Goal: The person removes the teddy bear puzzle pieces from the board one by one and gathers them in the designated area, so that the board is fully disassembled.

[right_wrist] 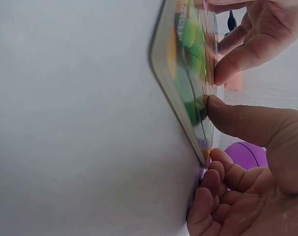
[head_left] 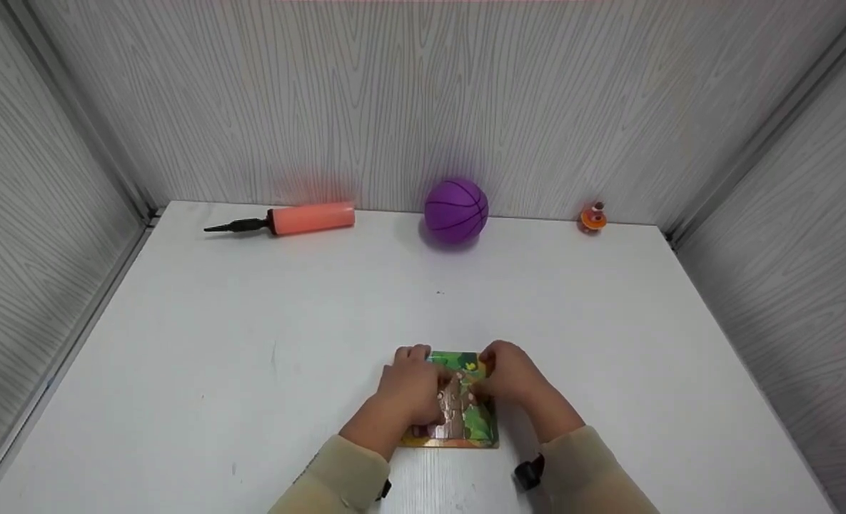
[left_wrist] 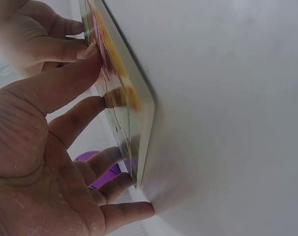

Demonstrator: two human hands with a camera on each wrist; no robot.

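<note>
A jigsaw puzzle point(head_left: 455, 414) in a thin square tray lies flat near the front of the white table, its picture green, brown and orange. My left hand point(head_left: 410, 385) spreads over its left part; in the left wrist view the thumb and fingertips touch the puzzle surface point(left_wrist: 114, 93), and the little finger rests on the table. At the puzzle's right side is my right hand point(head_left: 512, 375). In the right wrist view its thumb presses on the puzzle point(right_wrist: 190, 93) and its index fingertip touches near a corner, while the other fingers bend against the table beside the edge.
Along the back of the table point(head_left: 251, 321) lie an orange hand pump point(head_left: 313, 218) with a black nozzle, a purple ball point(head_left: 456, 211) with black lines, and a small orange toy point(head_left: 593, 218). Grey wood-grain panels point(head_left: 394, 100) enclose the back and both sides.
</note>
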